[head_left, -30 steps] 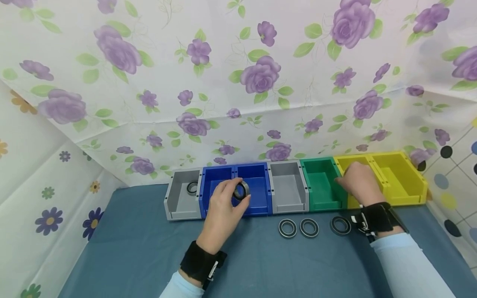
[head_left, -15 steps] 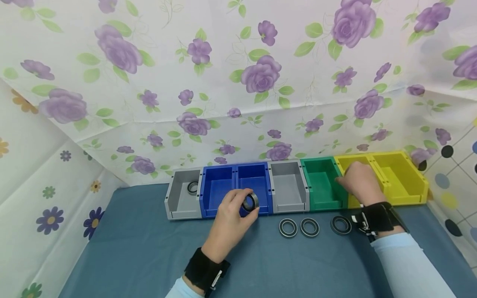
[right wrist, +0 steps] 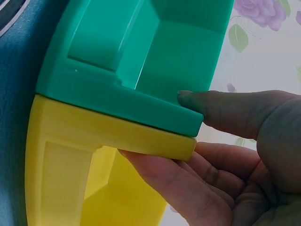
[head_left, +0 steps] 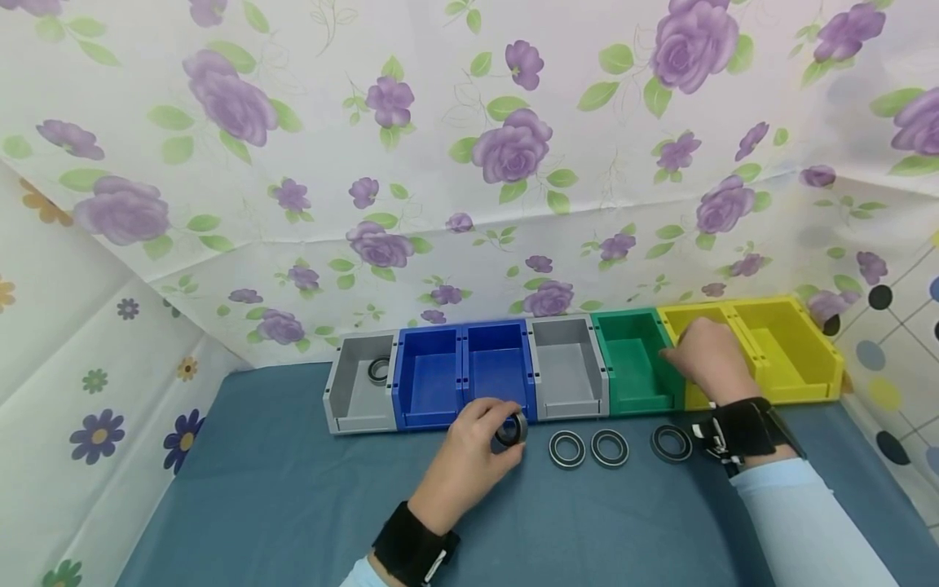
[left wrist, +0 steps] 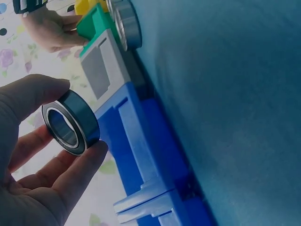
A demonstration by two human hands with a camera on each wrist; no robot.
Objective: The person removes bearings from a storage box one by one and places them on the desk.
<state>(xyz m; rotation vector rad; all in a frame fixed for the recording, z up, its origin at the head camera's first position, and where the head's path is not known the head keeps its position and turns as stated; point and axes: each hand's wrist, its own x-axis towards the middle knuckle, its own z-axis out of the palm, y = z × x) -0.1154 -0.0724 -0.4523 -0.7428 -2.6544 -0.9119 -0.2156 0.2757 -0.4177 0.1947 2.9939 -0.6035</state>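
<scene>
My left hand (head_left: 469, 456) pinches a ball bearing (left wrist: 73, 123) between thumb and fingertips, its ring tilted on edge. In the head view it is held in front of the right-hand blue bin (head_left: 500, 367). At the right, my right hand (right wrist: 225, 160) grips the adjoining walls of the green bin (right wrist: 117, 110) and the yellow bin (right wrist: 61, 174), thumb on the green side and fingers inside the yellow one. Three bearings lie flat on the table: one (head_left: 567, 449) left, one (head_left: 610, 448) beside it, and one (head_left: 671, 443) near the right wrist.
A grey bin (head_left: 359, 399) at the row's left end holds another bearing (head_left: 378, 370). Beside it stands a blue bin (head_left: 429, 375); a second grey bin (head_left: 568, 367) adjoins the green one. Another yellow bin (head_left: 788, 350) ends the row. Floral cloth (head_left: 440, 187) hangs behind.
My left hand has moved right and toward the front with the bearing, from over the blue bins to just in front of them. The right hand stays on the bin walls.
</scene>
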